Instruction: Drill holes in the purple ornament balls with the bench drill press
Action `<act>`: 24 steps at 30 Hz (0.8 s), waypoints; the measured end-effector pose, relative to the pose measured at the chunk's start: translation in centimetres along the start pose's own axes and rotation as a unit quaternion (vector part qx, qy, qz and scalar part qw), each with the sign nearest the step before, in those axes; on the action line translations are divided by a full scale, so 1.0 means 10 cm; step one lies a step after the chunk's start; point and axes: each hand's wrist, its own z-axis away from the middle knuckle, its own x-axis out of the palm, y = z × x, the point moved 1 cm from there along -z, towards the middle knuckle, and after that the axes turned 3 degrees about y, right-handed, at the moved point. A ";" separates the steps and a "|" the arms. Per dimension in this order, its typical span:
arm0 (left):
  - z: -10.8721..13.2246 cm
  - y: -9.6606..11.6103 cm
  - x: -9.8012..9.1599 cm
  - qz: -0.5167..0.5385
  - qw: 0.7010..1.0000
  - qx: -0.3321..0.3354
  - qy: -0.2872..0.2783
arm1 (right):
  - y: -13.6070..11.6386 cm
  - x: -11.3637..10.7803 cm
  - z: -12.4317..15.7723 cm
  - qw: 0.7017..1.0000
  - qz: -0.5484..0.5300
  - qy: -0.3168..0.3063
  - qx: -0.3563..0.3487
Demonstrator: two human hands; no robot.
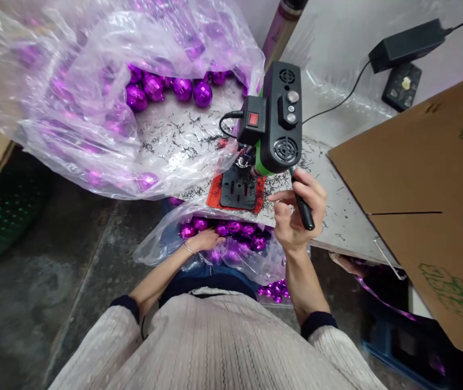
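My right hand (300, 208) is curled round the black lever handle (305, 212) of a small bench drill press (283, 116), its index finger pointing towards the base. The press has a black body and a red switch. Its dark slotted base plate (238, 188) sits on a red sheet (214, 192), with nothing lying on the plate. On my lap, my left hand (207, 240) reaches into a clear plastic bag (251, 257) of shiny purple ball ornaments (258, 241). The fingertips are among the balls and partly hidden, so any grip there is unclear.
A large clear bag (105, 43) of purple balls (202, 94) covers the table's left. Dark shavings (178, 127) litter the tabletop. At right stands a cardboard box (418, 157); behind it lies a black power adapter (408, 44) with a cable. A green basket (7, 211) is at far left.
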 end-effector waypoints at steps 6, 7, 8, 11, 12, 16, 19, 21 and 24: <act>0.56 0.06 -0.22 0.088 0.996 -0.002 -0.011 | -0.10 -0.03 0.15 0.995 0.008 0.096 0.036; 0.63 0.09 -0.25 0.094 0.995 -0.013 0.009 | -0.10 -0.04 0.28 0.993 -0.001 0.113 0.046; 0.70 0.12 -0.28 0.095 0.995 -0.021 0.030 | -0.09 -0.06 0.43 0.992 -0.007 0.117 0.050; 0.86 0.22 -0.32 0.099 0.993 -0.029 0.065 | 0.04 -0.15 0.92 0.999 0.010 -0.033 0.004; 0.90 0.24 -0.32 0.105 0.992 -0.031 0.062 | 0.12 -0.17 1.07 0.990 0.023 -0.137 -0.013; 1.00 0.29 -0.26 0.088 0.995 -0.041 0.022 | 0.54 -0.19 1.45 0.897 0.135 -0.419 0.036; 1.03 0.36 -0.21 0.060 0.998 -0.009 -0.003 | 0.71 0.02 1.62 0.803 0.187 -0.562 0.062; 1.05 0.45 -0.22 0.065 0.997 0.034 0.008 | 0.72 0.26 1.73 0.752 0.203 -0.621 0.086; 1.11 0.64 -0.23 0.096 0.992 0.077 0.029 | 0.70 0.63 1.90 0.731 0.214 -0.638 0.117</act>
